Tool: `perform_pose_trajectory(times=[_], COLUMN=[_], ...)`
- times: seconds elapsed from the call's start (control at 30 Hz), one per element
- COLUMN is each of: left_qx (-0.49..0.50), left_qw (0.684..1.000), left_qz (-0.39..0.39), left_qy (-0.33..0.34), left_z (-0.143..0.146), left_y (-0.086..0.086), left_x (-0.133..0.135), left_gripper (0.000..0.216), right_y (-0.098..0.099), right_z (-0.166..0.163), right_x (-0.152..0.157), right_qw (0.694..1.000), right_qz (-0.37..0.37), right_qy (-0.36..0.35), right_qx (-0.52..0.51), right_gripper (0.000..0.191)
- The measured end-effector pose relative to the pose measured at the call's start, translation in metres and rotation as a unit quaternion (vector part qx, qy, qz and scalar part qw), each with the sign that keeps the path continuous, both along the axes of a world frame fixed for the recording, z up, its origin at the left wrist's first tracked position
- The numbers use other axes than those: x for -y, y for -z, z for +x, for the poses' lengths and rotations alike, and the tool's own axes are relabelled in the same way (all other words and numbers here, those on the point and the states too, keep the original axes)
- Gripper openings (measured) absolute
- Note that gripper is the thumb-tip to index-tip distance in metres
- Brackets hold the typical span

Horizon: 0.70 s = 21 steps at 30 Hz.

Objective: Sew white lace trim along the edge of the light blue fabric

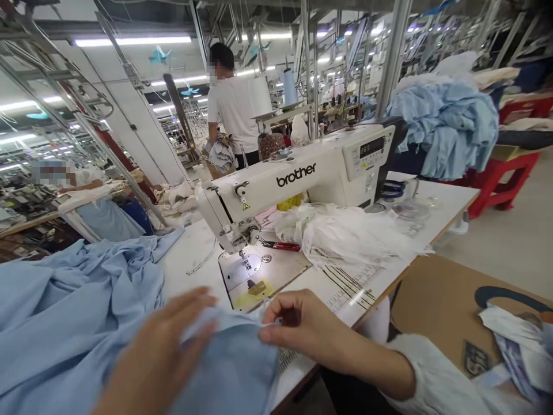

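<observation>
Along the bottom of the frame, a length of light blue cloth [73,311] spreads in loose folds across the near edge of a white sewing desk [194,259] and runs under both hands. The left hand [155,351], blurred by motion, lies over the cloth with its grip wide and fingers spread. The right hand [298,328], in a white sleeve, has a narrow grip, pinching a small fold of the cloth's edge between thumb and fingers.

Just beyond the hands, a white Brother sewing machine [276,190] stands on the desk. Red-handled snips [280,246] and a heap of white fabric [341,230] lie beside its needle area.

At upper center, a co-worker in a white T-shirt [235,106] stands with their back turned, holding crumpled cloth. At far left, another co-worker [82,176] sits at a bench. Blue garments [444,124] are piled at upper right, above a red plastic stool [505,178]. A cardboard box [436,311] sits at lower right.
</observation>
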<state>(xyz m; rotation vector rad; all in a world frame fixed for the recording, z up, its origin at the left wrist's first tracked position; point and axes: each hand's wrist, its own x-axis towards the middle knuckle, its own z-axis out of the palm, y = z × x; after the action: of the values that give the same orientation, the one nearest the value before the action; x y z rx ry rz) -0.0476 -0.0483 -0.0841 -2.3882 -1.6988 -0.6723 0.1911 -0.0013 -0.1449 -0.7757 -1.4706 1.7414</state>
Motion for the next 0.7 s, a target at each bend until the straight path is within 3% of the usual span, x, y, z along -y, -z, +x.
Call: perform_pose_trajectory(times=[0.1,0.2,0.33,0.53,0.7], left_qx=[-0.009,0.038,0.066,0.073,0.094], left_qw=[0.994,0.989,0.991,0.979,0.978], left_qz=[-0.037,-0.085,-0.068,-0.098,-0.156], left_qy=[0.099,0.115,0.098,0.165,0.105], left_z=[0.03,0.045,0.047,0.053,0.058], left_y=[0.028,0.042,0.044,0.048,0.052], left_x=[-0.013,-0.02,-0.031,-0.041,-0.035], left_gripper=[0.032,0.021,0.026,0.023,0.028], right_y=[0.014,0.014,0.012,0.016,0.019], right_z=[0.005,0.012,0.016,0.022,0.025], right_x=[-0.001,-0.004,-0.007,-0.007,-0.002], right_qw=[1.0,0.999,0.997,0.99,0.99], right_qz=[-0.016,-0.016,0.038,0.109,0.122], right_qy=[-0.003,0.008,0.025,0.038,0.048], right_qx=[0.018,0.034,0.065,0.075,0.056], right_gripper=[0.033,0.022,0.013,0.009,0.005])
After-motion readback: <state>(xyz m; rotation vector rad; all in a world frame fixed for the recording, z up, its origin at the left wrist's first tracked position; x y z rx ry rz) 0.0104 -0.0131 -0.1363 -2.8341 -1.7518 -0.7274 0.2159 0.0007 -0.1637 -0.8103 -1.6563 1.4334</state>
